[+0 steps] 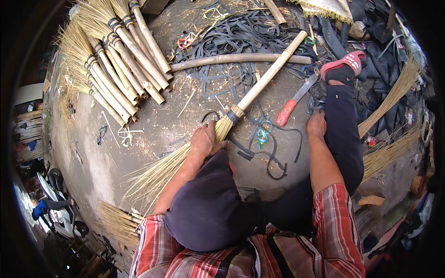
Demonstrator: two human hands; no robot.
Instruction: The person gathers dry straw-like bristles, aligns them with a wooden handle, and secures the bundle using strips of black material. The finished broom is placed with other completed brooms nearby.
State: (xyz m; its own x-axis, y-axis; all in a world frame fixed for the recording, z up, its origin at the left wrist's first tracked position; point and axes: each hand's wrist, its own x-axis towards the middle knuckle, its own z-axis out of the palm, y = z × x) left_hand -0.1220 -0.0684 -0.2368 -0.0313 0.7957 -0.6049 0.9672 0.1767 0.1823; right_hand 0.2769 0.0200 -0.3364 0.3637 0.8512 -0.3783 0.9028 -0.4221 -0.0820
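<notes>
A broom [252, 95] with a pale bamboo handle lies slantwise across the ground, its straw spreading toward me. Black rubber strip binds it where straw meets handle. My left hand [204, 140] is closed over the straw just below that binding, beside my bent knee. Beside my outstretched leg, my right hand [316, 124] reaches down with its fingers curled, close to some black rubber strips [316, 104]. What its fingertips hold, if anything, is hidden. A knife [288, 110] with a red handle lies between the broom and my right hand, its blade pointing away.
Several finished brooms [116, 78] are stacked at the far left. A heap of black rubber strips [236, 39] lies beyond a curved bamboo pole [222, 60]. Loose straw bundles [391, 97] rest at the right, more straw [118, 222] at the lower left. My sandalled foot [344, 66] is at the far right.
</notes>
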